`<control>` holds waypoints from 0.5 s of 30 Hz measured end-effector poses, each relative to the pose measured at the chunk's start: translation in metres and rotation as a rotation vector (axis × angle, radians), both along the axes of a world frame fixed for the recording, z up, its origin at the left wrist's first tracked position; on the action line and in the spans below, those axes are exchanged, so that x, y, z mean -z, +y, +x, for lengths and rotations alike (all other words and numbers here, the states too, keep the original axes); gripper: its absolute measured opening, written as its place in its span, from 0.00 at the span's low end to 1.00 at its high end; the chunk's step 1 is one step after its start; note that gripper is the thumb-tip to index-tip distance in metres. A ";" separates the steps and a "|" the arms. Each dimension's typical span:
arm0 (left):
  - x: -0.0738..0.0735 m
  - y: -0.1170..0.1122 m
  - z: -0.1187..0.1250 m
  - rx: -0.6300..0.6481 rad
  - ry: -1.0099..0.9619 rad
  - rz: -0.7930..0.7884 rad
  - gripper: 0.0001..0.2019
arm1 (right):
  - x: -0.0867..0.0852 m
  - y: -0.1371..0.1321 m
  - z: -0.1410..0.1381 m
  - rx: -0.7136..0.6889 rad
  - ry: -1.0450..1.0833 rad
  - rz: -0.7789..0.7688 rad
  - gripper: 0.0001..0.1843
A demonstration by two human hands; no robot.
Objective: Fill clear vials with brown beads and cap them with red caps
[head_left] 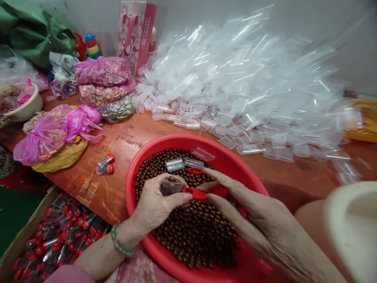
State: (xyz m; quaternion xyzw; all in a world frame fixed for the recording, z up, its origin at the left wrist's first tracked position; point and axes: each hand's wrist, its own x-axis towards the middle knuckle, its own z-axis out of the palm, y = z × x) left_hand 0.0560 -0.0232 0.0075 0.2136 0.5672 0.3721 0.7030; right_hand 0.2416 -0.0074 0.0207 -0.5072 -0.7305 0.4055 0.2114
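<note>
A red plastic basin [259, 186] holds a heap of shiny brown balls [188, 236]. Above it, my left hand [151, 202] is closed round a small clear plastic tube [171, 186] with a brown ball at its mouth. My right hand [250, 208] pinches a red plastic cap [196, 193] between thumb and fingers, close against the tube and my left thumb. More red pieces [219, 190] show between the right fingers, partly hidden. On the balls behind my hands lie loose clear tubes [174, 164].
Clear tubes [235, 86] pile high at the back. Two filled, red-capped tubes [105, 164] lie left of the basin. Pink bags [48, 135] stand farther left. A box of capped tubes [61, 232] sits lower left, a pale tub [350, 212] at right.
</note>
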 end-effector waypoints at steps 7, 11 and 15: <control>-0.003 0.001 0.001 0.011 -0.084 -0.036 0.16 | 0.011 -0.002 -0.001 -0.235 -0.057 -0.032 0.25; -0.003 -0.001 0.001 0.021 -0.108 -0.039 0.13 | 0.016 -0.005 -0.005 -0.218 -0.013 -0.030 0.25; -0.001 -0.001 0.000 0.066 -0.081 -0.030 0.11 | 0.026 -0.020 -0.012 0.053 0.096 -0.081 0.18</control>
